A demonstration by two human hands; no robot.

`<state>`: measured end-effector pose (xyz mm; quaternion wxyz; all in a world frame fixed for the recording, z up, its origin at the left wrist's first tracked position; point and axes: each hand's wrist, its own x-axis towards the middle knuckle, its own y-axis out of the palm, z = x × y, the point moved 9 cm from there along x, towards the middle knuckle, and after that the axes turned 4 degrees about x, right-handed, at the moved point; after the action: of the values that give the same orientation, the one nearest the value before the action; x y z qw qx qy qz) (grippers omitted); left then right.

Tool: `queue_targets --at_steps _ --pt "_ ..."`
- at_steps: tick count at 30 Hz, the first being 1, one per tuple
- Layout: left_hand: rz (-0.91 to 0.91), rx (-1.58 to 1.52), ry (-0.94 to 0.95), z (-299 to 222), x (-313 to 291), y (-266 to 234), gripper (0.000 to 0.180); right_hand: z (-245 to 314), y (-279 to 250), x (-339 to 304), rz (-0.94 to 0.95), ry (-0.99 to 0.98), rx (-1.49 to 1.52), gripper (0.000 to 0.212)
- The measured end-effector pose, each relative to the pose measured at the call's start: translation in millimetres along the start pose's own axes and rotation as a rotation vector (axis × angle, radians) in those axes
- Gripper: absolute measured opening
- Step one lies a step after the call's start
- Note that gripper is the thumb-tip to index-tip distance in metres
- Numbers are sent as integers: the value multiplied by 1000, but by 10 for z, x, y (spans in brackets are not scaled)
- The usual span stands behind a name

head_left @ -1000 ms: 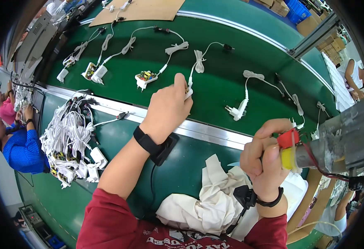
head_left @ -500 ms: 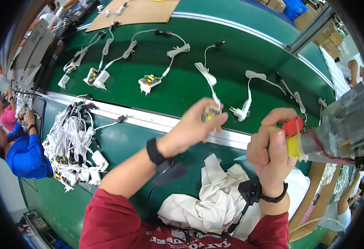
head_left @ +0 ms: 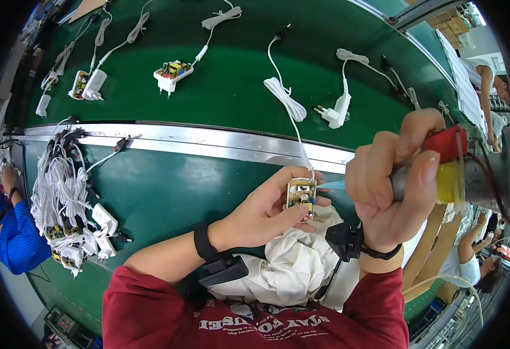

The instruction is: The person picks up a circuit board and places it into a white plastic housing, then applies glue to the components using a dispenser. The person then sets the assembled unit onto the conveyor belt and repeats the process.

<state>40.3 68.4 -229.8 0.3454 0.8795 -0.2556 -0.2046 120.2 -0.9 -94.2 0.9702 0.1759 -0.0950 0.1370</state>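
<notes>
My left hand (head_left: 266, 209) is closed on a small power adapter (head_left: 301, 198), whose white case lies open with its circuit board facing up. The thumb rests on the board's lower end. From the adapter's top a white cable (head_left: 289, 102) runs to a coiled bundle on the belt. In my right hand (head_left: 391, 186) is a grey tubular dispensing tool (head_left: 405, 184) with a red switch and a yellow band. Its light-blue tapered nozzle (head_left: 332, 185) points left, the tip at the board's upper right edge; I cannot tell whether it touches.
Several adapters with bundled cables lie on the green belt, including an open adapter (head_left: 173, 71) and a white plug adapter (head_left: 337, 111). A metal rail (head_left: 208, 143) borders it. Left stands a heap of cabled adapters (head_left: 63, 180). White cloth (head_left: 293, 256) lies below my hands. Co-workers sit either side.
My left hand has drawn the adapter nearer and turned its board upward. My right hand has brought the nozzle to the board. The view has shifted; belt items sit further up and left.
</notes>
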Motion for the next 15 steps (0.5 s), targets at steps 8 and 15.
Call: queue_targets --at_steps 8,15 --pt "32 -22 -18 28 9 -7 45 -68 4 20 94 -60 40 31" --pt "-51 -28 0 41 28 -145 42 -92 11 18 96 8 45 30"
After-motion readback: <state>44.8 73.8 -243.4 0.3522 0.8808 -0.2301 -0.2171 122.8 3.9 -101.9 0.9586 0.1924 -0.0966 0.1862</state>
